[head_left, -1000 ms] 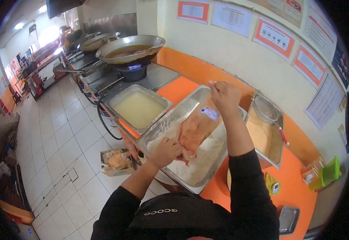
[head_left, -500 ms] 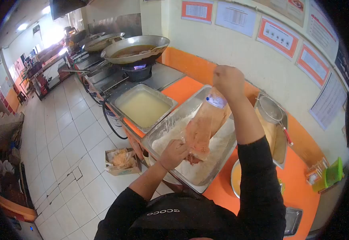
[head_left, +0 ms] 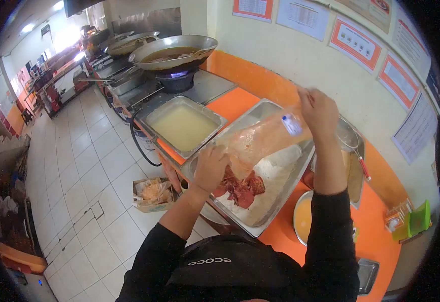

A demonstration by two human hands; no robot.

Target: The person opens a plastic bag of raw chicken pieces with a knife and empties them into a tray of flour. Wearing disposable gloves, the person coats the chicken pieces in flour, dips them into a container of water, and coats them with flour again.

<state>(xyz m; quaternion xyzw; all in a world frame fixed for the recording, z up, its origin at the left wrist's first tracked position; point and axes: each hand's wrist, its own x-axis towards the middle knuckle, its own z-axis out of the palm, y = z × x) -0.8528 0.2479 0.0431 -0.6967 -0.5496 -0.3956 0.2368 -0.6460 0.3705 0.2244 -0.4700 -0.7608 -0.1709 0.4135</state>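
Note:
A clear plastic bag (head_left: 265, 141) with a small white label is stretched between my two hands over a metal tray (head_left: 275, 211) of white flour (head_left: 280, 186). My right hand (head_left: 319, 111) grips the bag's upper right end, closed. At the other end, my left hand (head_left: 211, 167) is closed on the bag near its mouth. Red marinated meat (head_left: 242, 190) lies in a heap on the flour, just below the bag's lower edge. Some orange-red residue clings to the inside of the plastic.
A pan of pale liquid (head_left: 183, 126) stands left of the flour tray. Behind it, a wok of oil (head_left: 174, 54) sits over a lit burner (head_left: 178, 79). To the right are a bowl of orange liquid (head_left: 303, 219) and a strainer (head_left: 348, 137). A box (head_left: 153, 195) is on the floor.
The red meat has dropped out of the bag onto the flour. My right hand has moved right and slightly down, my left hand up and left, and the bag now hangs flatter and emptier.

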